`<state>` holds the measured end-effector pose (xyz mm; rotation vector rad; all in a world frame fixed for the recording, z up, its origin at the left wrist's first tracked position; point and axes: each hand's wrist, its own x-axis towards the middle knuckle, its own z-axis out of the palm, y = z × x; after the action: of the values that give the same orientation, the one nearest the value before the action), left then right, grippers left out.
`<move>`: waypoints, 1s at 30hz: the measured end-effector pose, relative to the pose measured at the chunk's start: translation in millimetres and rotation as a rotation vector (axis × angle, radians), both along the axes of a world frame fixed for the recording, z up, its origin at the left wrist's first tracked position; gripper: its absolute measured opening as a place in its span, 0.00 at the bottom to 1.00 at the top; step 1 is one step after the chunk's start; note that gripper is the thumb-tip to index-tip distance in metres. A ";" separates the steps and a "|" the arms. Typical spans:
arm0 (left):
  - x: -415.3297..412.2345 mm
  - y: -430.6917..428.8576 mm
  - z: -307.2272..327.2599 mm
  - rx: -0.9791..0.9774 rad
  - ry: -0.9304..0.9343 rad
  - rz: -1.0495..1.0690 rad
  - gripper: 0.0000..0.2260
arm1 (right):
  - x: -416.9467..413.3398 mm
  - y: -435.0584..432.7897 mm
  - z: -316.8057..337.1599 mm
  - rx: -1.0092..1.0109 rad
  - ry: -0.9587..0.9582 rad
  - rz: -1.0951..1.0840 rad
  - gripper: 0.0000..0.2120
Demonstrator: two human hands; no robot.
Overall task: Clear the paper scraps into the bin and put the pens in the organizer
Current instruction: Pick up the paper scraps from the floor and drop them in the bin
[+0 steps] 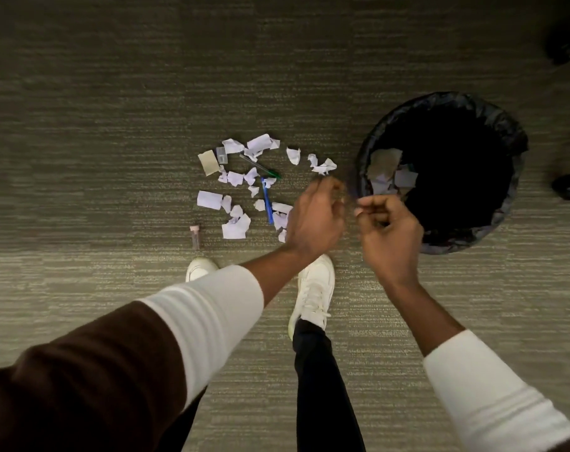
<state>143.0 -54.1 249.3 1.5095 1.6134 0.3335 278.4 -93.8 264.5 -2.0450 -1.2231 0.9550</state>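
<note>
White paper scraps point(234, 190) lie scattered on the carpet in the middle of the view. Among them are a green pen point(260, 166) and a blue pen point(267, 202). The black-lined round bin point(511, 138) stands to the right, with a few scraps point(391, 174) inside near its left wall. My left hand point(316, 216) hovers over the right edge of the scraps, blurred, back up and fingers curled, so its palm is hidden. My right hand point(387, 230) is beside the bin's near-left rim, fingers closed, with nothing visible in it. No organizer is in view.
A small capped tube point(195, 236) lies left of the scraps. A tan card piece point(208, 163) and a clear plastic bit point(221, 154) sit among the papers. My white shoes point(313, 288) stand just below. Dark objects point(568, 187) sit at the right edge.
</note>
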 end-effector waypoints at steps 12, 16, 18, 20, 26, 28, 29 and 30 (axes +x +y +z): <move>-206.8 -61.5 -158.1 -0.208 0.591 -0.175 0.36 | -95.8 -26.8 -171.4 -0.768 -0.386 0.663 0.59; -237.6 -62.6 -212.9 -0.215 0.621 -0.225 0.46 | -110.5 -31.5 -232.8 -0.814 -0.468 0.604 0.64; -242.4 -57.3 -234.8 -0.227 0.611 -0.212 0.47 | -119.6 -35.0 -253.8 -0.771 -0.503 0.589 0.63; -242.1 -50.8 -251.4 -0.272 0.591 -0.178 0.53 | -129.1 -38.9 -267.6 -0.697 -0.561 0.631 0.62; -225.8 -42.0 -272.8 -0.410 0.571 -0.164 0.59 | -151.5 -47.5 -286.1 -0.553 -0.696 0.695 0.51; -219.8 -46.6 -273.4 -0.393 0.581 -0.173 0.53 | -155.1 -44.3 -290.6 -0.533 -0.714 0.737 0.46; -216.7 -50.3 -273.2 -0.359 0.575 -0.191 0.48 | -155.5 -41.7 -291.9 -0.543 -0.719 0.753 0.43; -213.6 -55.0 -272.5 -0.320 0.557 -0.223 0.43 | -155.5 -39.9 -292.5 -0.545 -0.731 0.775 0.40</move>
<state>-70.6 -109.1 -23.2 1.5873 1.7811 -0.4910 122.9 -133.7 -27.9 -2.4846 -2.4925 0.9505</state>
